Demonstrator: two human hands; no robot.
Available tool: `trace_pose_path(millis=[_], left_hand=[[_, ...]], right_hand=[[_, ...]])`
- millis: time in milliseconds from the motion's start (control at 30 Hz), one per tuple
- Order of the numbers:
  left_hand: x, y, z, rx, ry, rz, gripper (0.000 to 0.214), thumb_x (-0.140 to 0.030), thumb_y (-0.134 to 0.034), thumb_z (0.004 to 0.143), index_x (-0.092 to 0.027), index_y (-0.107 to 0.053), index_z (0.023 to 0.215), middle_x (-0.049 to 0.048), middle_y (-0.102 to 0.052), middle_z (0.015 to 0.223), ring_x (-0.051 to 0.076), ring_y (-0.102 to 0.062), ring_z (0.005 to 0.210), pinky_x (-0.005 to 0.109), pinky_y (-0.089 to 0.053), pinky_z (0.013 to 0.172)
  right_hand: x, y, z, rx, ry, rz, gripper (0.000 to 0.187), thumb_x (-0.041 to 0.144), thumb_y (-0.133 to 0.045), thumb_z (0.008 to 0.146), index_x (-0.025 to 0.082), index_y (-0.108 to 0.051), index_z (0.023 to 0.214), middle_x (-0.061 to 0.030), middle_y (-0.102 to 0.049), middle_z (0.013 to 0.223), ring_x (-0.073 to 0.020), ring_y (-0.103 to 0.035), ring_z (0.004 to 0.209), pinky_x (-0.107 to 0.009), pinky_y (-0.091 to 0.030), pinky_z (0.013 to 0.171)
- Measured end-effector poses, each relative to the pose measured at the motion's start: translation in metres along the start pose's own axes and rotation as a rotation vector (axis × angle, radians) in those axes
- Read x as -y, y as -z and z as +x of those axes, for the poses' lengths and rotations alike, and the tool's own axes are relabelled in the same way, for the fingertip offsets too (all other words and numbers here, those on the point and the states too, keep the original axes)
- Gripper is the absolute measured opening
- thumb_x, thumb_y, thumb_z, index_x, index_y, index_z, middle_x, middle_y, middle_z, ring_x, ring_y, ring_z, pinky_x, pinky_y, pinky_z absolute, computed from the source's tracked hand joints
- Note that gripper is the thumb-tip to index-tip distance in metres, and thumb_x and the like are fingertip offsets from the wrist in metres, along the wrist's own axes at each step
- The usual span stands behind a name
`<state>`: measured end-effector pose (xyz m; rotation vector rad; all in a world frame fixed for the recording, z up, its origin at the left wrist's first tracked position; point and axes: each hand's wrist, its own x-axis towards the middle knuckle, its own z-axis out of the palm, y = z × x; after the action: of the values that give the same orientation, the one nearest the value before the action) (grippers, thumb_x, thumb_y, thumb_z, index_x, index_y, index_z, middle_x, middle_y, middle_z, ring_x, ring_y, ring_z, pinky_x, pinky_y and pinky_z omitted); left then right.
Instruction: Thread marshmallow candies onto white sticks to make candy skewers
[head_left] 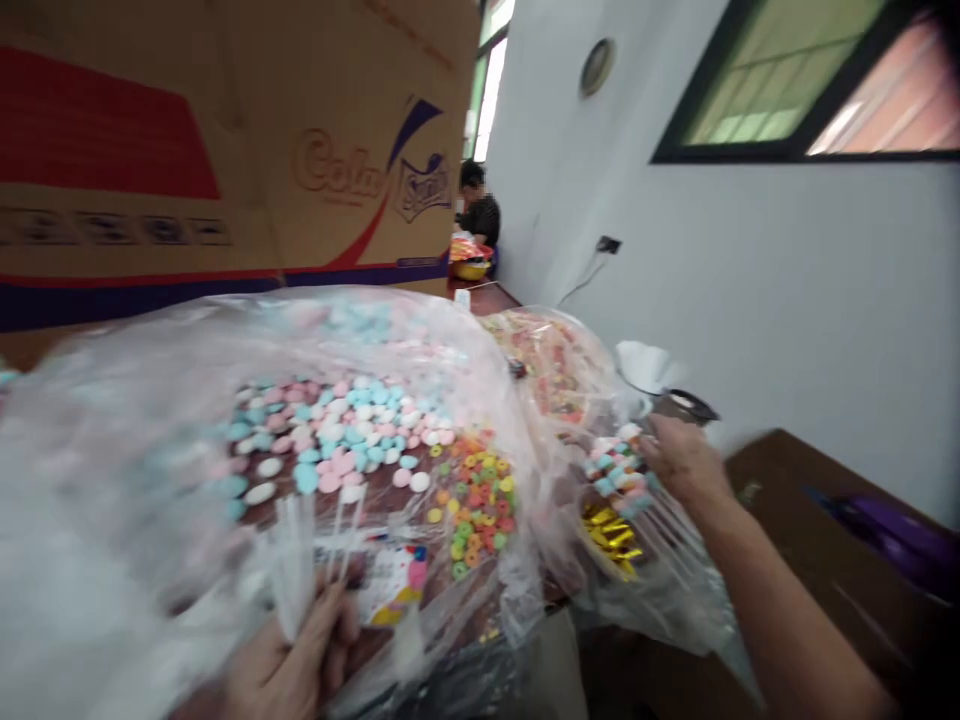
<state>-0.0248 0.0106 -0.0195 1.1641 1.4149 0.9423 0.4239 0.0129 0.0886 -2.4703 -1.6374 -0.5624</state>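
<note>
My left hand is closed around several thin white sticks that point upward. Just beyond it lies a printed card with coloured corners. Pink, blue and white candies spread out inside a large clear plastic bag, and small ring-shaped candies in orange, green and yellow lie to their right. My right hand is beside a bundle of candy-topped sticks. Motion blurs its fingers, so whether it grips anything is unclear. Gold twist ties or ribbon pieces lie below that bundle.
A big cardboard box rises behind the candy bag. Another clear bag of reddish candies stands at the right. A purple tool lies on a brown surface near the wall. Another person sits in the background.
</note>
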Motion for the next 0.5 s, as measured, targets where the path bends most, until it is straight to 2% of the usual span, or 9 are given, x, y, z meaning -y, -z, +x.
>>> trace_pose_path(millis=[33, 100, 167, 233, 333, 400, 500], left_hand=[[-0.006, -0.001, -0.005, 0.032, 0.004, -0.018, 0.054, -0.069, -0.059, 0.078, -0.018, -0.065, 0.059, -0.001, -0.056, 0.039, 0.013, -0.049, 0.039, 0.019, -0.036, 0.039], [-0.01, -0.004, -0.009, 0.012, 0.005, -0.106, 0.05, -0.065, -0.062, 0.078, -0.018, -0.063, 0.062, -0.0045, -0.049, 0.034, 0.01, -0.042, 0.034, 0.018, -0.031, 0.037], [-0.006, -0.007, -0.009, -0.054, -0.022, -0.192, 0.043, -0.059, -0.067, 0.078, -0.017, -0.063, 0.072, -0.0063, -0.051, 0.038, 0.008, -0.04, 0.033, 0.017, -0.029, 0.037], [0.002, -0.01, -0.007, -0.077, -0.034, -0.273, 0.041, -0.056, -0.069, 0.078, -0.017, -0.062, 0.087, -0.0061, -0.059, 0.049, 0.007, -0.041, 0.032, 0.016, -0.029, 0.036], [0.008, -0.011, -0.004, -0.083, -0.019, -0.329, 0.045, -0.054, -0.071, 0.077, -0.016, -0.059, 0.096, -0.0054, -0.062, 0.058, 0.005, -0.041, 0.03, 0.016, -0.029, 0.033], [0.006, -0.011, -0.004, -0.085, -0.015, -0.328, 0.044, -0.055, -0.069, 0.078, -0.015, -0.06, 0.094, -0.0064, -0.06, 0.055, 0.005, -0.042, 0.03, 0.015, -0.029, 0.032], [-0.002, -0.011, -0.005, -0.079, -0.009, -0.342, 0.041, -0.055, -0.067, 0.08, -0.016, -0.059, 0.085, -0.0079, -0.056, 0.05, 0.004, -0.039, 0.029, 0.014, -0.029, 0.032]], right_hand=[[0.01, 0.001, 0.001, -0.117, 0.062, 0.049, 0.03, 0.026, -0.046, 0.089, 0.01, -0.066, 0.104, -0.0199, -0.069, 0.101, -0.0305, -0.061, 0.094, -0.041, -0.044, 0.085], [0.042, 0.006, 0.001, -0.304, 0.165, 0.22, 0.031, 0.031, -0.046, 0.089, 0.013, -0.065, 0.105, -0.0161, -0.07, 0.1, -0.0295, -0.062, 0.095, -0.041, -0.046, 0.087], [0.084, 0.014, -0.004, -0.326, 0.26, 0.427, 0.029, 0.034, -0.047, 0.09, 0.016, -0.066, 0.104, -0.0126, -0.071, 0.098, -0.0269, -0.063, 0.093, -0.038, -0.047, 0.086], [0.132, 0.021, -0.012, -0.246, 0.359, 0.595, 0.026, 0.034, -0.047, 0.092, 0.018, -0.066, 0.101, -0.0108, -0.071, 0.099, -0.0244, -0.064, 0.092, -0.035, -0.048, 0.084], [0.196, 0.018, -0.022, 0.052, 0.534, 0.71, 0.023, 0.025, -0.044, 0.094, 0.02, -0.066, 0.095, -0.0063, -0.071, 0.094, -0.0194, -0.063, 0.086, -0.03, -0.047, 0.078], [0.225, 0.01, -0.023, 0.217, 0.598, 0.678, 0.023, 0.02, -0.043, 0.093, 0.02, -0.066, 0.09, -0.0056, -0.069, 0.091, -0.0188, -0.061, 0.086, -0.029, -0.044, 0.078], [0.25, -0.003, -0.022, 0.363, 0.635, 0.584, 0.019, 0.017, -0.046, 0.091, 0.019, -0.063, 0.084, -0.0056, -0.067, 0.088, -0.0189, -0.059, 0.086, -0.028, -0.041, 0.078]])
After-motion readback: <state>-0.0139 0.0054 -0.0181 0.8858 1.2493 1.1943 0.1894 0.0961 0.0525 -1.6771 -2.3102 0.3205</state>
